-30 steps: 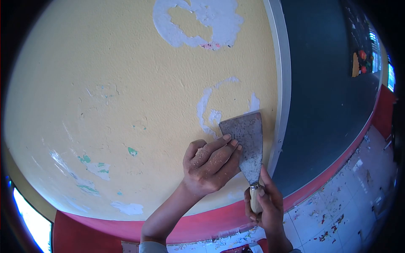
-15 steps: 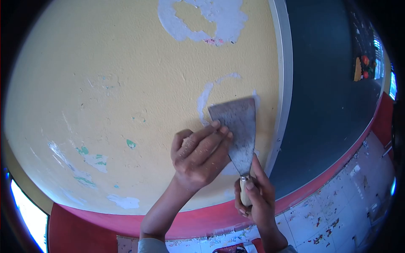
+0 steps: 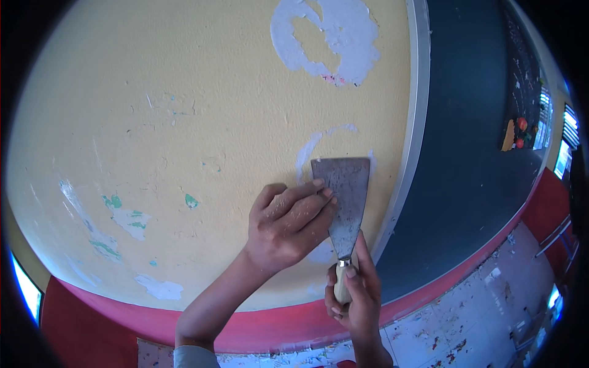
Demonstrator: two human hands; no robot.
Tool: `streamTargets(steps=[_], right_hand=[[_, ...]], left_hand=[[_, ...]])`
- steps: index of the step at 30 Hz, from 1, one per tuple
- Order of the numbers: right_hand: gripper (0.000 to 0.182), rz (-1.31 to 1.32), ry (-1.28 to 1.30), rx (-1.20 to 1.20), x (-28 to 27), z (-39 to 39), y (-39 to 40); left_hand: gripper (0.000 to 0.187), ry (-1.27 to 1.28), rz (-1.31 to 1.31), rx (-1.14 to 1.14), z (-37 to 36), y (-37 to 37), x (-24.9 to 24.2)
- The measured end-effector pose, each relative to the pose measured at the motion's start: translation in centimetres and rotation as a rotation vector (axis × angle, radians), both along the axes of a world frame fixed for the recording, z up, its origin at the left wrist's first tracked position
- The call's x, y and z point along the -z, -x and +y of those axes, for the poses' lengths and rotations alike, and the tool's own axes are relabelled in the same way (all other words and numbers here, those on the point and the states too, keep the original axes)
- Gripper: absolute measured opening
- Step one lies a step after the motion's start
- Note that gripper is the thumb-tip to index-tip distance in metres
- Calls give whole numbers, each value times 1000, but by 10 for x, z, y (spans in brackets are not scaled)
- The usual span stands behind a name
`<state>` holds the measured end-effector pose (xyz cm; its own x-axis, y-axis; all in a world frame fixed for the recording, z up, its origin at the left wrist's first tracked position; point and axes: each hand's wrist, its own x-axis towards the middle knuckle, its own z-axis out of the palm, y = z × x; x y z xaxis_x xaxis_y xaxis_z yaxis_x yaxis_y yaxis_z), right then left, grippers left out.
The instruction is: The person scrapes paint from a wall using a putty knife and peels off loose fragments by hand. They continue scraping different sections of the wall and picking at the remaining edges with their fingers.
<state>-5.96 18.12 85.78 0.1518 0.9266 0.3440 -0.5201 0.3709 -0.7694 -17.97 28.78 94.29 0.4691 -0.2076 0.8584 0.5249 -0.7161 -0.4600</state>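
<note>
Head view: past the scraper (image 3: 347, 205), a pale metal frame (image 3: 418, 110) runs down the wall (image 3: 208, 141), standing between it and a dark board (image 3: 469, 122). Red and orange decorations (image 3: 521, 124) sit near the board's far side. Above the scraper I see a big peeled patch (image 3: 359, 46) with pink specks along its lower edge; a thin curved patch (image 3: 307, 150) bends beside the blade (image 3: 348, 184). Green flecks and whitish streaks mark the wall to the left, and below it a red band (image 3: 257, 322) borders a floor (image 3: 423, 337) strewn with scraps.

The scraper lies over the wall, blade up, handle down. The right hand (image 3: 357, 291) is closed around the wooden handle (image 3: 341, 288). The left hand (image 3: 285, 227) is partly open, fingers bent, fingertips laid on the blade's left side, thumb hidden.

As for edges, the blade's top edge lies nearly level. A narrow strip of wall separates its right corner from the frame; leftward and upward, wall stretches widely.
</note>
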Motion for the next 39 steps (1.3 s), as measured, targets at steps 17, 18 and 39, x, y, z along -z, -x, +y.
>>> streamTargets(steps=[17,18,39], right_hand=[[61,-36,-24,5,-7,-5,-4],[59,-58,-25,-12,-3,-11,-12],[58,-97,-86,8,-24,7,-9]], left_hand=[[23,9,10,9,-1,-1,-2],[25,17,41,20,-3,0,1],[27,-6,-107,20,4,-5,-18]])
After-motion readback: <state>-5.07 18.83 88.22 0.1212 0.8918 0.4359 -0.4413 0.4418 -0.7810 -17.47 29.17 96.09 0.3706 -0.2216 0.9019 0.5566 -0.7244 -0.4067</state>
